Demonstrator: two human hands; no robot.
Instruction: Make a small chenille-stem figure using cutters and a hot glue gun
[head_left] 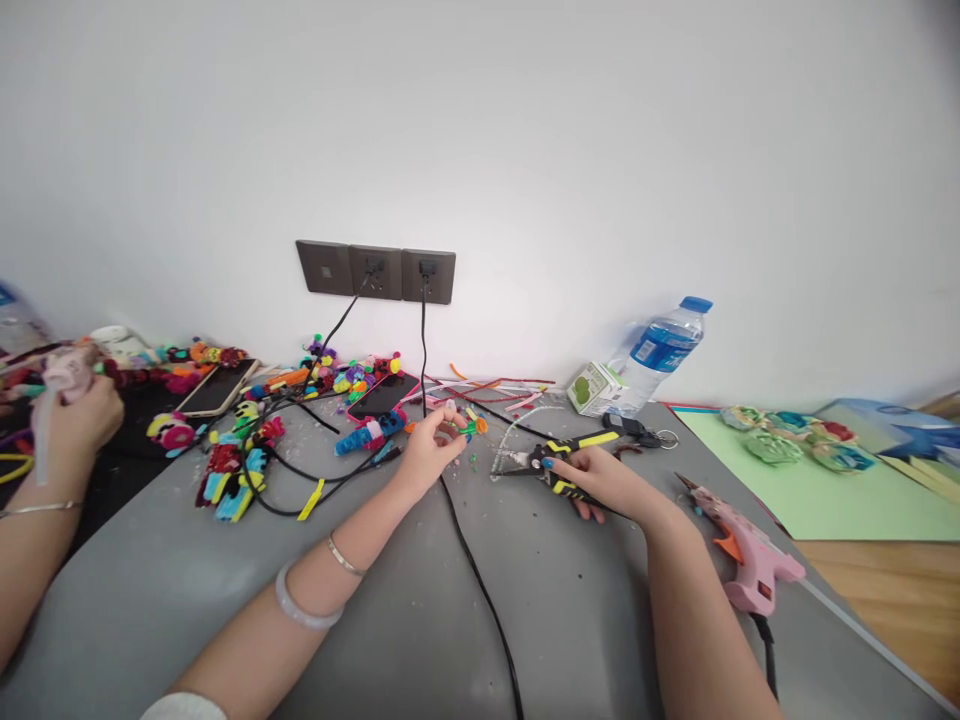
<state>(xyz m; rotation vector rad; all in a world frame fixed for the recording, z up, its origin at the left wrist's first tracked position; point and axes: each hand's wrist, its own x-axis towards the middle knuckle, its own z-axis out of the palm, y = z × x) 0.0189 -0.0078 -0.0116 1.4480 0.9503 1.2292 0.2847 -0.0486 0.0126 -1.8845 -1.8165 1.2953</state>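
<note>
My left hand [431, 452] is over the middle of the grey table, thumb and forefinger curled together at a small green and orange piece [475, 425]; its exact kind is too small to tell. My right hand [596, 480] is wrapped round wire-stripper pliers [583, 441] with yellow and black handles. Their jaws point left, toward my left hand. Beside the jaws, a thin clear strand [504, 440] curves up from the tabletop. Tiny coloured bits lie between my two hands.
A pink glue gun [754, 560] lies at right. A water bottle [664, 350] stands tilted behind a small green and white box [592, 388]. Black cables [480, 580] cross the table [375, 640]. Pipe-cleaner figures [232, 480] crowd the left, where another person's hand [86, 420] holds a pink glue gun.
</note>
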